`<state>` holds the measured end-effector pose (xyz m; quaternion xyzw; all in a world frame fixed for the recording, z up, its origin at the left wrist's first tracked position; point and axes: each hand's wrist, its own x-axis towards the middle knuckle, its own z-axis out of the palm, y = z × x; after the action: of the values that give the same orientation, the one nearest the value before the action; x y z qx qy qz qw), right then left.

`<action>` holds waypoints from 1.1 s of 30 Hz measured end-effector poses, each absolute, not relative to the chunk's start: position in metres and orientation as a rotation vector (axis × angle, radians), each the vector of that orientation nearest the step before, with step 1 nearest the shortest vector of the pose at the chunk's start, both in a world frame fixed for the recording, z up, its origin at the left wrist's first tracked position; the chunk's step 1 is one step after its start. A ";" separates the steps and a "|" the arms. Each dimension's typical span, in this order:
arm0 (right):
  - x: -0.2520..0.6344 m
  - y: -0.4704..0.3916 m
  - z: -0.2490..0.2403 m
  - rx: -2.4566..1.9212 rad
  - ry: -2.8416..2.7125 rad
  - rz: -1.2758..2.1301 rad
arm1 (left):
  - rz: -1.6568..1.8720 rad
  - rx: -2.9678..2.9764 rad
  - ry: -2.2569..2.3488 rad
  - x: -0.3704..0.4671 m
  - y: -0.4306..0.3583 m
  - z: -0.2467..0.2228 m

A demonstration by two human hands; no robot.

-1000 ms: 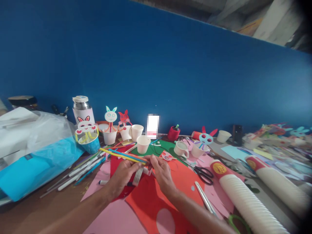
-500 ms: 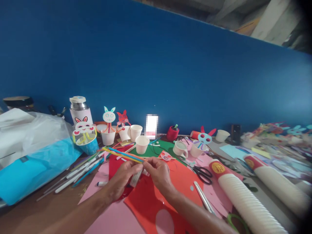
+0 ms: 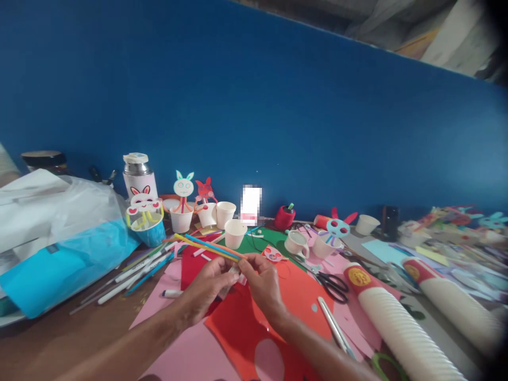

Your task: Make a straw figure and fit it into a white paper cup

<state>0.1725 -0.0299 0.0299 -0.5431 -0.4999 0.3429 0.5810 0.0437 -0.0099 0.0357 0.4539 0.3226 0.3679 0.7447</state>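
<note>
Centrally, both hands meet over the red paper sheet (image 3: 254,323). Left hand (image 3: 206,288): fingers curled, pinching the near end of a bundle of coloured straws (image 3: 208,247) and, below it, a small clear strip (image 3: 230,278), too blurred to identify. Right hand (image 3: 262,283): thumb and forefinger closed on the same straw ends, touching the left fingertips. The straws run up and to the left from the grip, raised above the tabletop (image 3: 79,338).

Progress, judged from the layout: the straws are gathered into one bundle and held at one end; no binding shows on them, so joining them appears not yet done. The red sheet has a round hole cut near its lower edge, and pink paper (image 3: 190,354) lies under it.

Outward:
- black-handled scissors (image 3: 335,286) right of the hands, a white pen-like stick (image 3: 333,328) nearer the camera.
- two long sleeves of stacked white paper cups (image 3: 400,333) lying on their sides at right.
- loose white cups (image 3: 235,233) behind the hands; several finished cup figures with paper rabbit faces (image 3: 183,203) along the blue wall (image 3: 254,106).
- a steel flask (image 3: 137,174) with a rabbit sticker, and a blue cup (image 3: 153,233) just beside it.
- spare straws and pens (image 3: 135,270) left of the hands; beyond them a plastic bag over blue packaging (image 3: 59,248).
</note>
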 end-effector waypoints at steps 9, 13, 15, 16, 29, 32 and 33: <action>0.177 -0.028 0.021 -1.289 -1.276 0.636 | 0.760 0.858 0.685 0.043 -0.010 0.037; 0.180 -0.026 0.018 -1.310 -1.342 0.539 | 0.754 0.834 0.684 0.044 -0.010 0.038; 0.182 -0.025 0.017 -1.328 -1.374 0.491 | 0.750 0.829 0.712 0.044 -0.010 0.039; 0.183 -0.024 0.017 -1.332 -1.390 0.473 | 0.749 0.828 0.719 0.043 -0.010 0.040; 0.188 -0.023 0.017 -1.290 -1.563 0.315 | 0.702 0.771 0.785 0.038 -0.007 0.050; 0.187 -0.023 0.018 -1.288 -1.578 0.349 | 0.715 0.751 0.845 0.038 -0.006 0.049; 0.186 -0.024 0.018 -1.285 -1.572 0.369 | 0.717 0.733 0.867 0.038 -0.006 0.049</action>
<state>0.1862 -0.0237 0.0177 -0.5343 -0.6538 0.1536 0.5134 0.0384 -0.0056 0.0489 0.3395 0.4017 0.3321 0.7830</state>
